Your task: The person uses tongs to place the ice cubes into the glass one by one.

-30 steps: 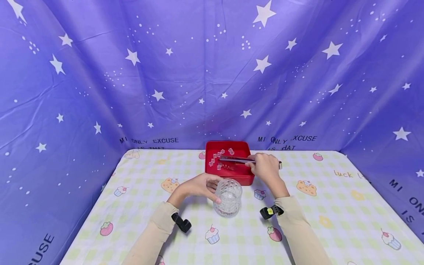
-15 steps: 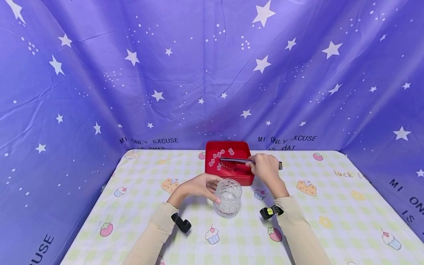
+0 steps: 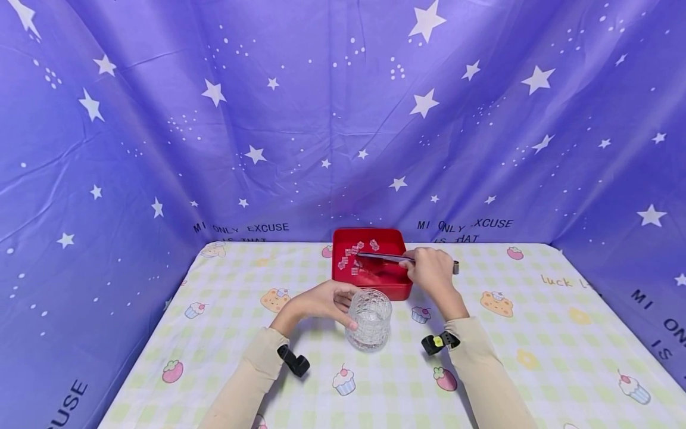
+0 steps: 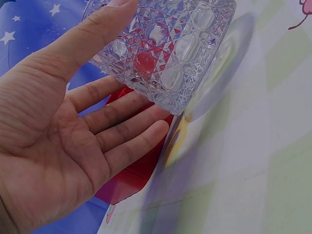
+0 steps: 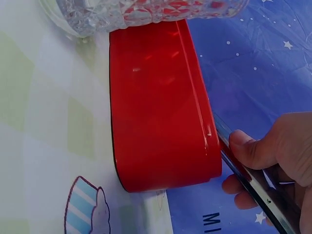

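Note:
My left hand point(image 3: 324, 302) holds the side of a clear, cut-pattern drinking glass point(image 3: 368, 322) standing upright on the table. In the left wrist view, the thumb lies along the near side of the glass point(image 4: 161, 53), and the other fingers reach toward its far side. My right hand point(image 3: 431, 273) grips metal tongs point(image 3: 383, 257), which point left into a red tray point(image 3: 396, 292). Several small clear pieces point(image 3: 354, 250) lie in the tray, mostly left of the tong tips. In the right wrist view, the tongs point(image 5: 258, 190) pass between thumb and fingers, and the tray wall hides their tips.
A checked tablecloth point(image 3: 214, 369) with printed cupcakes and strawberries covers the table. Behind it and at both sides hangs a purple-blue starry curtain point(image 3: 300, 119). The red tray sits near the back edge, just behind the glass.
The tong arms have drawn closer together, and the tips have risen slightly. The right hand has shifted a touch to the right. My left hand and the glass have stayed put.

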Motion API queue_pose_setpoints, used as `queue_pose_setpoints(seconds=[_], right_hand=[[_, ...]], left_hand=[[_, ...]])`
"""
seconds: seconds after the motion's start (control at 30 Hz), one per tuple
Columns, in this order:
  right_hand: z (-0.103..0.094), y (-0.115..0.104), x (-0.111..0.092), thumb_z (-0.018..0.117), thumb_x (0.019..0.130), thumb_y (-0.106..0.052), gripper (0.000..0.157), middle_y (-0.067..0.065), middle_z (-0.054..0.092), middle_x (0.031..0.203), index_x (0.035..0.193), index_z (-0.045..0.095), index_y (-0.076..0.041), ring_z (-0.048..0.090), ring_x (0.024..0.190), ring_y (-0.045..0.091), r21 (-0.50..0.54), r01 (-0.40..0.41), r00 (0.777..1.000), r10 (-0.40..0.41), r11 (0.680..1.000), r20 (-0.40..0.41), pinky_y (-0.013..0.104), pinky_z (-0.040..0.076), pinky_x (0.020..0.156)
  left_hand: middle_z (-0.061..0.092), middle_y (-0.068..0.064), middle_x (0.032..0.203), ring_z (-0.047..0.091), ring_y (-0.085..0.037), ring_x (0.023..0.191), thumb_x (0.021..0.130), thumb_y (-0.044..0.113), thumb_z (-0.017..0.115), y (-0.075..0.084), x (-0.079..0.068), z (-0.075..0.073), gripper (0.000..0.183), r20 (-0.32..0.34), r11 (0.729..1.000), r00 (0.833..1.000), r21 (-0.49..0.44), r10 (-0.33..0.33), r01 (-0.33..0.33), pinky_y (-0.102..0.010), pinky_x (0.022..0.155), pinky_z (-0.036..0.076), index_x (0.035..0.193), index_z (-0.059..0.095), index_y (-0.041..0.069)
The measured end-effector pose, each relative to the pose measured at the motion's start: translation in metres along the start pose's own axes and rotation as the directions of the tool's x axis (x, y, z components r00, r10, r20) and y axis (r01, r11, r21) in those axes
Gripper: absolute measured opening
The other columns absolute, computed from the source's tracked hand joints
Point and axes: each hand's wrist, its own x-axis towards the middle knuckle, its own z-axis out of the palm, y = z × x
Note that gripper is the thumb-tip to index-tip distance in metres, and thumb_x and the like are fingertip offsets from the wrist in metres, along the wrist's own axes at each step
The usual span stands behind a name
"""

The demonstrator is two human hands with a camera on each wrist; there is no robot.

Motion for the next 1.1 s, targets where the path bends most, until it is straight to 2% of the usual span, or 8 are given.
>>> queue_pose_setpoints(seconds=[0.2,0.4,0.73,1.1], right_hand=[[-0.004,0.006,0.000,0.080,0.087,-0.028,0.012,0.003,0.067,0.068,0.093,0.082,-0.018,0.053,0.056,0.027,0.039,0.002,0.999,-0.001,0.999,-0.036,0.034,0.034,0.046],[-0.008,0.014,0.001,0.080,0.088,-0.027,0.012,0.002,0.060,0.060,0.094,0.081,-0.017,0.053,0.056,0.027,0.048,0.002,0.997,0.002,0.999,-0.073,0.034,0.032,0.045],[-0.016,0.018,0.001,0.080,0.087,-0.026,0.016,0.007,0.071,0.075,0.098,0.082,-0.014,0.058,0.060,0.029,0.083,-0.005,0.988,0.018,0.997,-0.151,0.035,0.034,0.047],[-0.017,0.021,0.002,0.079,0.088,-0.022,0.015,0.007,0.069,0.072,0.099,0.081,-0.012,0.055,0.059,0.027,0.095,-0.004,0.981,0.022,0.995,-0.190,0.033,0.031,0.046]], left_hand=[[0.070,-0.013,0.122,0.066,-0.015,0.107,0.080,0.005,0.086,0.000,0.000,0.000,0.063,-0.004,1.000,1.000,0.005,-0.007,0.007,-0.028,0.096,0.058,0.138,0.061,0.003],[0.070,-0.011,0.121,0.065,-0.014,0.106,0.080,0.005,0.086,0.000,0.000,0.000,0.063,-0.006,1.000,1.000,0.007,-0.009,0.009,-0.028,0.096,0.058,0.138,0.061,0.003],[0.070,-0.012,0.121,0.065,-0.015,0.106,0.080,0.004,0.086,-0.001,0.001,0.000,0.063,-0.005,1.000,1.000,0.005,-0.001,0.001,-0.028,0.096,0.058,0.138,0.061,0.004],[0.069,-0.015,0.123,0.065,-0.015,0.106,0.079,0.005,0.086,0.000,0.000,0.000,0.063,-0.006,1.000,1.000,0.006,0.001,-0.001,-0.028,0.096,0.058,0.137,0.062,0.003]])
